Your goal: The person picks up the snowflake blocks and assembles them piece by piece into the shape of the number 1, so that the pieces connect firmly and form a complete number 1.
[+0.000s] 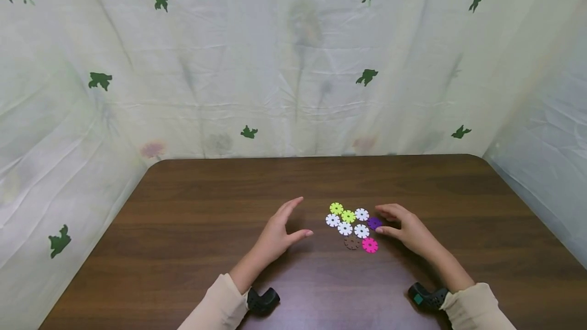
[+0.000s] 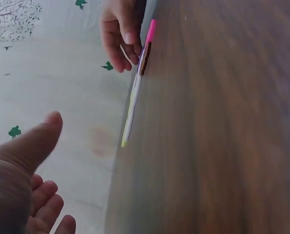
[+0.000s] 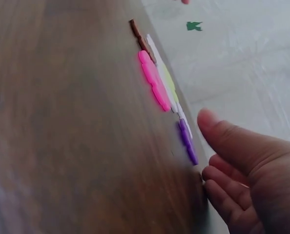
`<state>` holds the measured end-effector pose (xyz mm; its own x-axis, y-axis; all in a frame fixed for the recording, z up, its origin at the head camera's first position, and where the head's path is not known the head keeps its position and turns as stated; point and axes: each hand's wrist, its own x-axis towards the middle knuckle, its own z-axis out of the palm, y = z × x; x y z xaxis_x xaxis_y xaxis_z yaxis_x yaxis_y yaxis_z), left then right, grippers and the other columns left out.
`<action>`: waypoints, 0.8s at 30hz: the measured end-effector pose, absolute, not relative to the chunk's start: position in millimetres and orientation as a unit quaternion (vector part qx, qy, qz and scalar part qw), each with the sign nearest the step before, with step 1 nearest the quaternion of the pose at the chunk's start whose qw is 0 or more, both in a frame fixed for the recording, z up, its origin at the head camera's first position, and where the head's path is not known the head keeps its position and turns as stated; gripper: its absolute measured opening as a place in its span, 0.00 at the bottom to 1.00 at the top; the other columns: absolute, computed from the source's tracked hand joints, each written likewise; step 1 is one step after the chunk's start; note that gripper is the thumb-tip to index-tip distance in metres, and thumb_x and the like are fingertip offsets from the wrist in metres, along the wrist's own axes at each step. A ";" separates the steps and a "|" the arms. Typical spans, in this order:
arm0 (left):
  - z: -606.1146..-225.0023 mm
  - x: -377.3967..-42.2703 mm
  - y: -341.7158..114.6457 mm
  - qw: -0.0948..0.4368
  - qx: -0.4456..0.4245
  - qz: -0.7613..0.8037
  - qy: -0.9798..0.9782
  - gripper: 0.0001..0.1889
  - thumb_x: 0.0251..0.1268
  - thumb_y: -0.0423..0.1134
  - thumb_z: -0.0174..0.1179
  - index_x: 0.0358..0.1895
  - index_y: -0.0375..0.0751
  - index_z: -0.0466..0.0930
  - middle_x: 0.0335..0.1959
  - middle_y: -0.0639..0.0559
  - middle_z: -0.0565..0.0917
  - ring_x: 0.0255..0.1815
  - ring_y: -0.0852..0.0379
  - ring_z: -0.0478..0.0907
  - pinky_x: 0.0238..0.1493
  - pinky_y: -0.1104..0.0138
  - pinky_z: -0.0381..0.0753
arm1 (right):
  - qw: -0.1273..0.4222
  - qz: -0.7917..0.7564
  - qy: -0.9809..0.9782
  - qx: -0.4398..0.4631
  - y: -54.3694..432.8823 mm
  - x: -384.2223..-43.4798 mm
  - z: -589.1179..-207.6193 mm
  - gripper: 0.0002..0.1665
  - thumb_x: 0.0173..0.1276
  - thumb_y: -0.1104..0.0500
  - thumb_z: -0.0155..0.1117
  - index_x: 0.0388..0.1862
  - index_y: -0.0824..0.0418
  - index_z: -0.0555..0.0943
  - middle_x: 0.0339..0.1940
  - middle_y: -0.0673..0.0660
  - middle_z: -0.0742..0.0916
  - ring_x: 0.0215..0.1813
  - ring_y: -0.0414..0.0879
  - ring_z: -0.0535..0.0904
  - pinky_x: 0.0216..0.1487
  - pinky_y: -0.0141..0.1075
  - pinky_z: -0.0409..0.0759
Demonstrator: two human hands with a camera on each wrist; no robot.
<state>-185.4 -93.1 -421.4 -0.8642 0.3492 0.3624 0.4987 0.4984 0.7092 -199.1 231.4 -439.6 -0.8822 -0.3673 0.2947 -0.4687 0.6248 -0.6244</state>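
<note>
Several flat, notched plastic discs lie grouped on the brown table (image 1: pixel 192 238) in the head view. Two are yellow-green, like the upper disc (image 1: pixel 336 209); several are white, like the left one (image 1: pixel 332 220). A brown disc (image 1: pixel 351 243) and a pink disc (image 1: pixel 370 245) sit at the near side, a purple disc (image 1: pixel 374 223) at the right. My right hand (image 1: pixel 410 228) hovers beside the purple disc, thumb and fingers apart around its right side, holding nothing. Left of the group, my left hand (image 1: pixel 277 233) is spread with thumb and fingers apart, also holding nothing.
A pale curtain (image 1: pixel 275 65) with green leaf and bird-like prints hangs behind the table and along both sides. Black wrist devices sit on the left wrist (image 1: pixel 263 301) and the right wrist (image 1: pixel 427 297), below cream sleeves.
</note>
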 end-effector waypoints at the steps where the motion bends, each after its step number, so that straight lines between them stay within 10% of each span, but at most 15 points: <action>1: -422.9 -186.3 -92.1 0.084 -0.247 -0.436 -0.861 0.38 0.47 0.43 0.68 0.64 0.38 0.62 0.61 0.46 0.66 0.62 0.51 0.61 0.59 0.56 0.61 | 0.068 0.363 -0.900 0.231 231.5 -199.0 -440.7 0.28 0.54 0.56 0.68 0.53 0.67 0.74 0.48 0.59 0.78 0.46 0.51 0.76 0.45 0.45 0.74; 24: -445.3 -202.4 -66.9 0.070 -0.263 -0.377 -0.885 0.27 0.51 0.42 0.66 0.55 0.35 0.72 0.51 0.47 0.75 0.53 0.51 0.70 0.54 0.58 0.65 | 0.051 0.372 -0.902 0.213 230.8 -199.0 -447.1 0.19 0.57 0.56 0.65 0.47 0.62 0.79 0.47 0.56 0.76 0.48 0.52 0.72 0.48 0.49 0.71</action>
<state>-202.4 -66.9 -445.3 -0.8524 0.4125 0.3212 0.5174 0.5777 0.6313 -199.0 230.8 -447.1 -0.9041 -0.3463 0.2504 -0.4222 0.6330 -0.6489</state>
